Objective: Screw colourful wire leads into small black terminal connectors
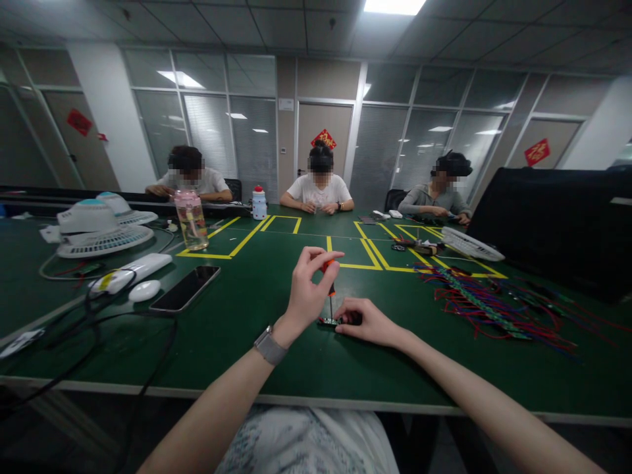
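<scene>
My left hand [310,283] is closed around the orange and black handle of a screwdriver [332,289], which stands nearly upright. Its thin shaft points down onto a small green circuit board [328,322] on the green table [247,355]. From the right, my right hand [365,320] pinches the board's right end against the tabletop, with the fingers partly covering it. A dark part shows under the curled right fingers; I cannot make out what it is. The screwdriver tip is too small to see clearly.
To the left lie a phone [186,288], a white mouse [144,291], black cables and white fan parts [106,227]. A pink-lidded bottle [191,220] stands behind them. Wired circuit boards [486,306] and a black monitor [553,230] are at right. Three people sit across the table.
</scene>
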A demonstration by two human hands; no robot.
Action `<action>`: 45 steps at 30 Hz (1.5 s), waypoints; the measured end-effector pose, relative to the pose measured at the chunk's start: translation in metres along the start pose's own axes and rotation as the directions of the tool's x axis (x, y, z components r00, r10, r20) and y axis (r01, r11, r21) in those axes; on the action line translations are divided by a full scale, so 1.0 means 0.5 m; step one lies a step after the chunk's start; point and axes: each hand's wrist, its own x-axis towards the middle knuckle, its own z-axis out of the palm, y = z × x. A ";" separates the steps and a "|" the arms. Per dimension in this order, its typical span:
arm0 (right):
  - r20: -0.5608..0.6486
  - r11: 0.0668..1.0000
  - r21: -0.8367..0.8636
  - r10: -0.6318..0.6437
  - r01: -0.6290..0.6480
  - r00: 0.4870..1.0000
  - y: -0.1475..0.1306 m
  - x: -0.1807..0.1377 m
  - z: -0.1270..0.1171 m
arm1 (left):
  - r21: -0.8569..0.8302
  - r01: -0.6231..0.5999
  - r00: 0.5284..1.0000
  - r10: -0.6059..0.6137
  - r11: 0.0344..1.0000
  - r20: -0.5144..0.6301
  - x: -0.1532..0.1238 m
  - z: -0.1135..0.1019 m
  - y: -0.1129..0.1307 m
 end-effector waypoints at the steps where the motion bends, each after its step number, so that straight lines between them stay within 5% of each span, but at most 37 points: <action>1: 0.001 1.000 0.002 -0.001 0.001 1.000 0.001 0.000 0.000 | -0.034 0.013 1.000 -0.012 0.999 0.028 0.000 0.001 -0.002; 7: 0.009 1.000 -0.001 0.004 -0.004 1.000 0.005 0.000 0.002 | -0.253 0.114 0.992 -0.097 0.961 0.080 -0.004 0.011 -0.019; 11: 0.015 1.000 -0.001 0.000 0.000 1.000 0.005 0.000 0.002 | -0.168 0.099 0.995 -0.101 0.981 -0.002 -0.002 0.011 -0.013; 19: 0.004 1.000 0.001 0.000 0.000 1.000 0.008 -0.001 0.001 | 0.026 0.003 1.000 -0.003 1.000 0.018 0.002 0.004 -0.001; 28: 0.012 1.000 -0.009 0.011 -0.011 1.000 0.005 0.000 0.001 | -0.285 0.132 0.988 -0.102 0.949 0.117 -0.005 0.014 -0.022; 39: 0.007 1.000 -0.030 -0.002 0.003 1.000 0.004 0.001 0.001 | 0.001 0.023 1.000 -0.023 1.000 -0.010 0.000 0.006 -0.007; 45: 0.014 1.000 -0.022 -0.002 0.002 1.000 0.002 0.002 0.001 | -0.266 0.147 0.988 -0.127 0.953 0.088 -0.003 0.012 -0.016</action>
